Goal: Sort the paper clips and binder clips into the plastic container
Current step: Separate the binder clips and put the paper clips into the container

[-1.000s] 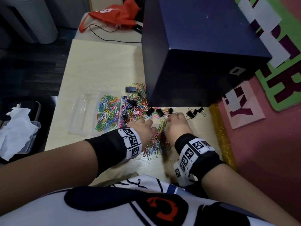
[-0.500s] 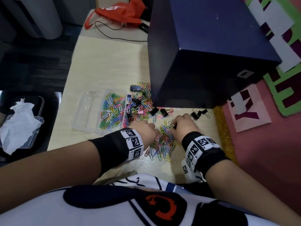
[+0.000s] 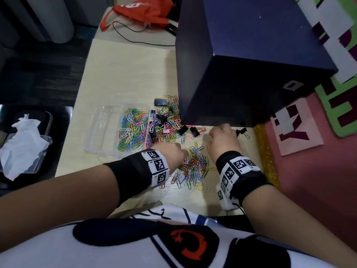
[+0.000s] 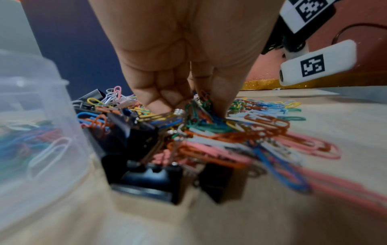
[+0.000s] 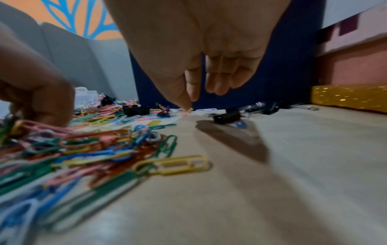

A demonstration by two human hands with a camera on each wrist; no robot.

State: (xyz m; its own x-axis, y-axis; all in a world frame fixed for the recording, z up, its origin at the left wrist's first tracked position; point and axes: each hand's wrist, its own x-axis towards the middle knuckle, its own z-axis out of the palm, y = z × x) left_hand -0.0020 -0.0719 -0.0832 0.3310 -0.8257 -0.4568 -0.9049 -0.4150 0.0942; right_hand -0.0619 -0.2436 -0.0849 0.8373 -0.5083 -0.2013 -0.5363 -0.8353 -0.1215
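Many paper clips point(image 3: 133, 130) already lie in one compartment of the container point(image 3: 100, 132) near the counter's point(image 3: 125, 74) left edge, but none of the binder clips point(image 3: 188, 130) looks sorted yet. A loose pile point(image 3: 193, 167) sits by the near edge, with a mixed heap at the box's point(image 3: 251, 55) foot. The left hand point(image 3: 172, 153) pinches a bunch from the pile, its fingers point(image 4: 165, 92) curled; the right hand point(image 3: 222, 140) pinches at one small clip, so I judge the job under half done.

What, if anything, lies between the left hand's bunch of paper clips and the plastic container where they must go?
The left hand grips paper clips from the loose pile. Between it and the plastic container lies a heap of black binder clips mixed with more clips, against the container's near wall. Lifting the bunch over should clear it.
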